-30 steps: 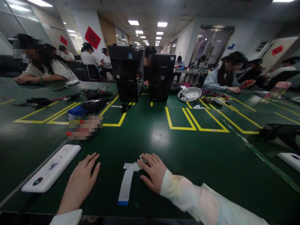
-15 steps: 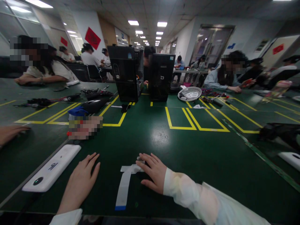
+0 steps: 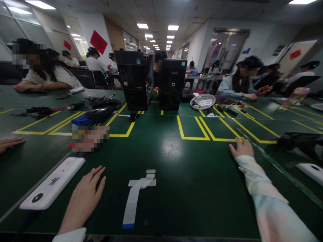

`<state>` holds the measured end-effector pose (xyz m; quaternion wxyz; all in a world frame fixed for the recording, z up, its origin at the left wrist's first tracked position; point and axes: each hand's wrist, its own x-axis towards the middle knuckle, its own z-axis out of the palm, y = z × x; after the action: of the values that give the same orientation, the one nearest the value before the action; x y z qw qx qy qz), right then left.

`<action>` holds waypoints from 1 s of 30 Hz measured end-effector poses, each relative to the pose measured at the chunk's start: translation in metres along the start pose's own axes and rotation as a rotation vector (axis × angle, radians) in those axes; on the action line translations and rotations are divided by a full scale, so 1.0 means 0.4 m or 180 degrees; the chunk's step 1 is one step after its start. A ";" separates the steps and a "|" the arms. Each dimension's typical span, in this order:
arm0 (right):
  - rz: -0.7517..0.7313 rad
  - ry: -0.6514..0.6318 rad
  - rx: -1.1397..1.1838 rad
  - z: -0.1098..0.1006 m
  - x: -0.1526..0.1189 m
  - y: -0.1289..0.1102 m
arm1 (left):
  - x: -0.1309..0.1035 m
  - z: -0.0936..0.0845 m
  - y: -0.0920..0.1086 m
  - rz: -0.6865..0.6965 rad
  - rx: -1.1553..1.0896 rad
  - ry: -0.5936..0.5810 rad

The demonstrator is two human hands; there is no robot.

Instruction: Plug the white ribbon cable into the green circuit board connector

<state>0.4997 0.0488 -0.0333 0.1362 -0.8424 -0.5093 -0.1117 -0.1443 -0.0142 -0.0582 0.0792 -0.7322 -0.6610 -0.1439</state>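
Left grip and right grip both relaxed, thumbs parted from fingers. Between them, nearer the left, a white ribbon cable lies on the desk, long strip running near-to-far, blue end toward wearer.

The left hand hides its own palm, and the bottom edge slices its cuff! The right hand does likewise, its sleeve chopped off at lower right. Contacts on the ribbon cable? Too small to read. Far left, a co-worker's hand is clipped; far right, a white device too. Pixels mask something pinkish, and a black tower blocks most of a person.
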 end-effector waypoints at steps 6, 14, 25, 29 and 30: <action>0.0808 -0.0319 -0.0214 -0.031 -0.016 0.206 | -0.001 0.000 -0.002 -0.0018 -0.0032 -0.0030; 0.0776 -0.0772 -0.0302 -0.015 -0.009 0.223 | 0.000 -0.001 0.004 -0.0006 -0.0067 0.0038; 0.0454 -0.0789 -0.0282 -0.064 -0.067 0.203 | -0.002 0.000 0.002 0.0000 -0.0039 0.0022; 0.0254 -0.0724 -0.0300 -0.068 -0.086 0.207 | -0.003 0.006 -0.006 0.0036 -0.0038 0.0031; 0.0252 -0.0680 -0.0313 -0.065 -0.093 0.207 | -0.004 0.007 -0.008 0.0031 -0.0036 0.0015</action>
<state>0.5552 -0.0278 -0.0305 0.0440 -0.8746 -0.4812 -0.0407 -0.1474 -0.0143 -0.0617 0.0773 -0.7355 -0.6564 -0.1491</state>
